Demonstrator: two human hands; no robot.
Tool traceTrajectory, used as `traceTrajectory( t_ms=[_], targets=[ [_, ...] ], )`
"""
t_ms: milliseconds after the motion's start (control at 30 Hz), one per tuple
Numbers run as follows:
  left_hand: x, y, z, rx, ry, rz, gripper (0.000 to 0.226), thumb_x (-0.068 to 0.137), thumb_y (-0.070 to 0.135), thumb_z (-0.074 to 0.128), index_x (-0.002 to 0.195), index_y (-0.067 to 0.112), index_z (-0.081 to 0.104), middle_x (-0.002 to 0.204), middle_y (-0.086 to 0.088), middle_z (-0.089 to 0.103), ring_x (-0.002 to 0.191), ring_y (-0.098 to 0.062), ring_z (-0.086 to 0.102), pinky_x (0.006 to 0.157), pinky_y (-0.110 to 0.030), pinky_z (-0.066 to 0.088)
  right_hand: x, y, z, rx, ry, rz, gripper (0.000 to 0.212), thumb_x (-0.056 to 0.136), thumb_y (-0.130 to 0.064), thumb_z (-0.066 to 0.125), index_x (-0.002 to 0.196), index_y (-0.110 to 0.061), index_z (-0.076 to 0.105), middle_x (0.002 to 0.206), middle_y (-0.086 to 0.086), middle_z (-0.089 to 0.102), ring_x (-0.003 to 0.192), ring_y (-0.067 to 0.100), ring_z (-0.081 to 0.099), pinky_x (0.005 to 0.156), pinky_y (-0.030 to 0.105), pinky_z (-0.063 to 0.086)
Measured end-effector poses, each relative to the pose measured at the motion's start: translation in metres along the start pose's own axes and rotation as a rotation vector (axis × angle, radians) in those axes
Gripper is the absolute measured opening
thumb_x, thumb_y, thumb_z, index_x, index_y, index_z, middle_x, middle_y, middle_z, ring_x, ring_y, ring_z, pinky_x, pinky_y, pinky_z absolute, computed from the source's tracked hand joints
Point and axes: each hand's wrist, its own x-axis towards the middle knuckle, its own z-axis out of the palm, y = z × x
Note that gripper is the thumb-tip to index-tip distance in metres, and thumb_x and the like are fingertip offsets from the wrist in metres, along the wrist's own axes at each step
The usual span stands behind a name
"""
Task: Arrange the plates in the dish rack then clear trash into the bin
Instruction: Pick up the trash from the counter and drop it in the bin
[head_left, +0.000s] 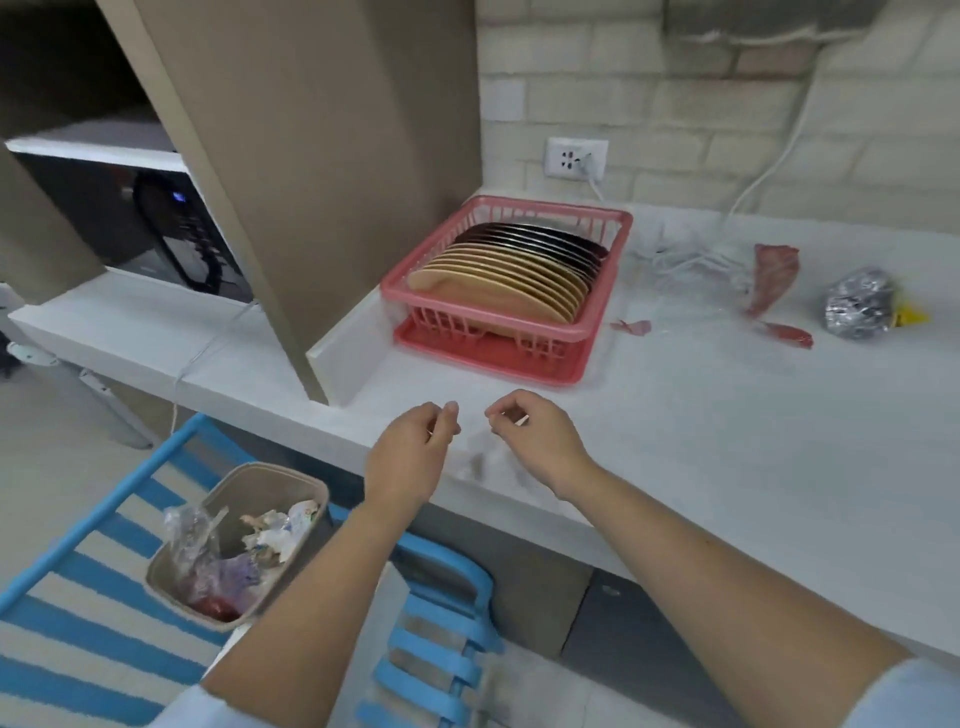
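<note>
Both hands (410, 447) (530, 436) pinched something too small to name; plates (514, 270) racked, tabletop (727, 441) trash (860, 309) awaited the bin (171, 577).

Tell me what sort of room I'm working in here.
Most likely a home kitchen or pantry corner: a pink plastic dish rack full of plates stands on a white counter, a black microwave sits in a cabinet niche, and a beige trash bin rests on a chair.

Pink dish rack (613, 270), tan and dark plates (498, 283), beige bin (311, 499), blue-and-white striped chair (78, 597).
</note>
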Motion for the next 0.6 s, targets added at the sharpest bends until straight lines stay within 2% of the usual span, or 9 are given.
traceTrajectory(
  t_ms=[100, 200, 267, 333, 433, 600],
  targets=[
    [0.000, 0.050, 0.031, -0.059, -0.088, 0.077, 0.044, 0.097, 0.060, 0.031, 0.093, 0.032, 0.065, 0.088, 0.024, 0.065, 0.083, 0.006, 0.058, 0.063, -0.022, 0.040, -0.002, 0.021, -0.062, -0.043, 0.041, 0.054, 0.010, 0.091, -0.025, 0.058, 0.096, -0.029, 0.066, 0.099, -0.013, 0.063, 0.086, 0.005, 0.059, 0.067, 0.017, 0.043],
    [0.000, 0.095, 0.062, -0.147, -0.184, 0.152, 0.038, 0.097, 0.059, 0.038, 0.108, 0.031, 0.062, 0.098, 0.018, 0.065, 0.092, -0.003, 0.061, 0.067, -0.022, 0.043, -0.004, 0.042, -0.115, -0.106, 0.047, 0.139, 0.019, 0.091, -0.023, 0.059, 0.108, -0.026, 0.065, 0.113, -0.006, 0.063, 0.091, 0.009, 0.059, 0.067, 0.018, 0.042],
    [0.002, 0.123, 0.082, -0.208, -0.253, 0.193, 0.043, 0.096, 0.057, 0.044, 0.125, 0.029, 0.057, 0.113, 0.013, 0.063, 0.104, -0.008, 0.059, 0.082, -0.027, 0.048, -0.006, 0.054, -0.145, -0.138, 0.068, 0.182, 0.028, 0.089, -0.024, 0.061, 0.117, -0.025, 0.064, 0.121, -0.003, 0.061, 0.106, 0.013, 0.057, 0.078, 0.021, 0.041],
    [0.005, 0.150, 0.100, -0.198, -0.295, 0.231, 0.050, 0.096, 0.057, 0.046, 0.135, 0.027, 0.052, 0.125, 0.008, 0.060, 0.115, -0.012, 0.055, 0.097, -0.036, 0.045, -0.009, 0.064, -0.173, -0.147, 0.104, 0.205, 0.032, 0.088, -0.024, 0.062, 0.119, -0.026, 0.064, 0.124, -0.002, 0.059, 0.114, 0.015, 0.055, 0.082, 0.023, 0.041],
    [0.012, 0.181, 0.124, -0.110, -0.294, 0.271, 0.048, 0.098, 0.053, 0.044, 0.135, 0.025, 0.054, 0.132, 0.006, 0.058, 0.123, -0.014, 0.049, 0.105, -0.041, 0.041, -0.012, 0.078, -0.209, -0.167, 0.156, 0.210, 0.031, 0.088, -0.024, 0.061, 0.118, -0.027, 0.064, 0.125, -0.002, 0.060, 0.115, 0.016, 0.055, 0.081, 0.024, 0.041],
    [0.015, 0.214, 0.159, -0.041, -0.326, 0.259, 0.042, 0.099, 0.053, 0.040, 0.128, 0.029, 0.058, 0.130, 0.008, 0.057, 0.122, -0.013, 0.046, 0.102, -0.038, 0.040, -0.014, 0.095, -0.257, -0.194, 0.234, 0.195, 0.024, 0.088, -0.021, 0.062, 0.111, -0.025, 0.067, 0.118, 0.000, 0.062, 0.109, 0.018, 0.057, 0.086, 0.029, 0.047]
  ],
)
